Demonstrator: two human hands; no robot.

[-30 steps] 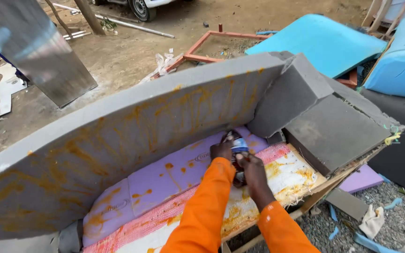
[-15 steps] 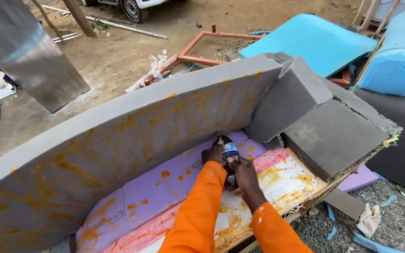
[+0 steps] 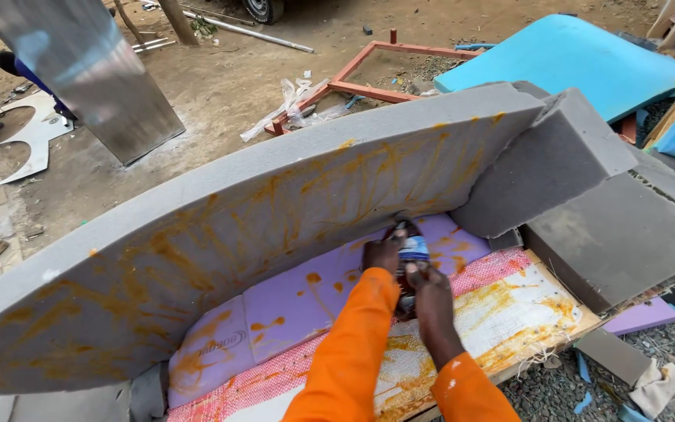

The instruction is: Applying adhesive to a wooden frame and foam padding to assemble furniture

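- Both hands, the left hand [image 3: 383, 252] and the right hand [image 3: 429, 287], wrap tight around a small can [image 3: 412, 250], so it stays steady.
- The can sits low, touching the big grey foam sheet [image 3: 275, 227], just above the purple foam [image 3: 298, 301].
- The grey sheet leans back, so its sticky orange-streaked side shows.

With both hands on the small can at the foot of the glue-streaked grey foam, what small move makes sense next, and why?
Probably tip the small can slightly toward the purple foam. Both the left hand and right hand grip it, and the purple surface shows only scattered orange spots, while the grey foam panel is already heavily streaked.
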